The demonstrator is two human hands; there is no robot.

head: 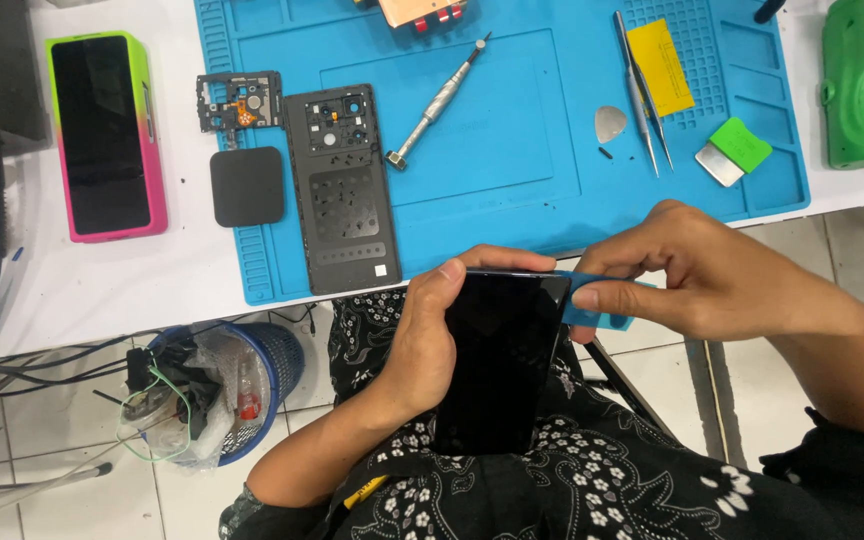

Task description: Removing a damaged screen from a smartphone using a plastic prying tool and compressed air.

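Holding a black phone (pixel 502 360) over our lap, just below the blue mat's (pixel 512 190) near edge.
Our left hand (pixel 427 335) is clamped on the phone's left side; our right hand (pixel 697 275) pinches a blue plastic card (pixel 592 305) against the phone's top right corner. On the mat lie a black back cover (pixel 342 190), a screwdriver (pixel 437 103) and tweezers (pixel 642 90).

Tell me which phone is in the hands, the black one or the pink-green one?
The black phone, gripped by the left hand over the lap while the right hand presses a blue pry card at its edge. The pink-and-green phone lies untouched on the table.
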